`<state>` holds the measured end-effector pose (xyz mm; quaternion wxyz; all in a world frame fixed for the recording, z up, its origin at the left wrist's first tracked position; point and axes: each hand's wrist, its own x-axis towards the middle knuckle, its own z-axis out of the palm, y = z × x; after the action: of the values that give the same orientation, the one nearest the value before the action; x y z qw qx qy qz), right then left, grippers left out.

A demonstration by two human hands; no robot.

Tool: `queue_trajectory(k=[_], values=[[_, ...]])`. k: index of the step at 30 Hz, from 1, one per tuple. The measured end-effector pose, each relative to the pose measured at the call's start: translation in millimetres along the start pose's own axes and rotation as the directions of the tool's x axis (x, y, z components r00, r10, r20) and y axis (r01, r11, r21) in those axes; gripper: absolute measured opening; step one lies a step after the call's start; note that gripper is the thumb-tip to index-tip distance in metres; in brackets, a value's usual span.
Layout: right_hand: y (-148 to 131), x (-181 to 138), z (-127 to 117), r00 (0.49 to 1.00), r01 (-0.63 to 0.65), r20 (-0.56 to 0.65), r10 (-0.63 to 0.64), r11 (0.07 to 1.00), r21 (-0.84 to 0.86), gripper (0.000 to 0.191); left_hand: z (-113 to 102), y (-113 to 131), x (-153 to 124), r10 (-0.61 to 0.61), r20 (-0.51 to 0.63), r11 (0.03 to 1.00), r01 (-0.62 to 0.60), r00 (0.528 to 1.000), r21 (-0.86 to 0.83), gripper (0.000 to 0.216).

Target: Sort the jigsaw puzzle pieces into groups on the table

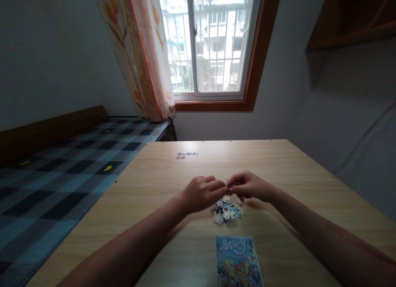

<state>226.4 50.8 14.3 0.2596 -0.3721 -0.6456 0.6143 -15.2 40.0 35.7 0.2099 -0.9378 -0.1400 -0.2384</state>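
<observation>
Above the far side of a heap of jigsaw puzzle pieces [227, 212], my two hands meet at the fingertips. My left hand [206, 192] has its fingers bent and pressed together, pointing right. From the other side my right hand [249, 184] pinches with thumb and forefinger. Something small, seemingly a puzzle piece, is between the fingertips, but the fingers mostly cover it. The heap shows white, blue and red pieces, many lying pale side up. Farther back on the left lie several puzzle pieces in two short rows [188, 154].
A Bluey picture card or box [238, 262] lies at the near edge of view on the wooden table [148, 204]. A bed with a checked cover [71, 167] stands along the left. Beyond the table are a curtain [142, 52] and a barred window [216, 43].
</observation>
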Motion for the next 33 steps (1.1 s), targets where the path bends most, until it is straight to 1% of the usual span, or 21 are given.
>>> queue_trajectory(k=[5, 8, 9, 11, 13, 14, 15, 16, 18, 20, 22, 25, 27, 29, 33], values=[[1.2, -1.5, 3.4, 0.999, -0.044, -0.020, 0.046, 0.997, 0.067, 0.032, -0.4, 0.2, -0.3, 0.013, -0.025, 1.000, -0.013, 1.000, 0.013, 0.019], [-0.2, -1.2, 2.9, 0.998, -0.050, -0.032, 0.053, 0.996, 0.073, 0.039, -0.1, -0.3, -1.0, 0.014, -0.014, 1.000, -0.014, 1.000, 0.018, 0.019], [-1.3, -0.6, 1.6, 0.998, -0.041, -0.054, 0.045, 0.997, 0.060, 0.041, 0.2, -2.0, -2.0, -0.002, -0.006, 1.000, 0.002, 1.000, 0.021, 0.020], [-2.6, 1.6, -4.3, 0.989, 0.010, -0.144, -0.013, 1.000, -0.023, 0.042, 1.7, -8.9, -5.9, -0.077, 0.020, 0.997, 0.076, 0.997, 0.021, 0.023], [0.0, 4.6, -15.0, 0.952, 0.087, -0.275, -0.136, 0.979, -0.182, 0.039, 4.3, -20.9, -12.2, -0.213, 0.057, 0.977, 0.212, 0.975, 0.024, 0.025], [3.5, 6.1, -21.8, 0.918, 0.115, -0.339, -0.208, 0.955, -0.273, 0.037, 6.0, -28.2, -16.0, -0.296, 0.083, 0.955, 0.294, 0.952, 0.031, 0.027], [8.5, 7.5, -29.1, 0.879, 0.129, -0.393, -0.271, 0.927, -0.352, 0.036, 7.9, -35.8, -19.9, -0.394, 0.105, 0.919, 0.391, 0.913, 0.046, 0.028], [14.6, 8.6, -36.5, 0.842, 0.125, -0.437, -0.315, 0.903, -0.411, 0.036, 9.7, -43.2, -23.8, -0.490, 0.132, 0.872, 0.485, 0.862, 0.068, 0.029], [28.1, 9.4, -49.5, 0.781, 0.076, -0.511, -0.359, 0.867, -0.493, 0.038, 13.0, -56.1, -30.9, -0.647, 0.185, 0.762, 0.635, 0.740, 0.125, 0.029], [39.0, 8.5, -57.3, 0.742, 0.005, -0.550, -0.383, 0.824, -0.567, 0.038, 15.4, -64.9, -36.3, -0.730, 0.236, 0.681, 0.710, 0.641, 0.179, 0.025], [44.4, 6.7, -58.8, 0.729, -0.040, -0.553, -0.404, 0.781, -0.624, 0.035, 17.0, -69.7, -39.7, -0.775, 0.285, 0.626, 0.746, 0.564, 0.227, 0.025], [43.9, 4.3, -53.5, 0.740, -0.074, -0.518, -0.429, 0.714, -0.696, 0.032, 19.0, -72.6, -42.0, -0.812, 0.336, 0.571, 0.769, 0.477, 0.288, 0.033], [42.0, 3.5, -49.3, 0.756, -0.092, -0.488, -0.437, 0.666, -0.740, 0.030, 20.3, -72.5, -42.1, -0.819, 0.359, 0.558, 0.766, 0.447, 0.320, 0.036], [41.1, 3.4, -47.0, 0.766, -0.098, -0.470, -0.439, 0.642, -0.760, 0.029, 21.9, -71.1, -41.2, -0.826, 0.381, 0.544, 0.762, 0.415, 0.350, 0.037], [42.1, 4.4, -47.2, 0.773, -0.076, -0.457, -0.440, 0.651, -0.756, 0.029, 26.2, -66.9, -39.2, -0.853, 0.404, 0.487, 0.782, 0.331, 0.389, 0.040]])
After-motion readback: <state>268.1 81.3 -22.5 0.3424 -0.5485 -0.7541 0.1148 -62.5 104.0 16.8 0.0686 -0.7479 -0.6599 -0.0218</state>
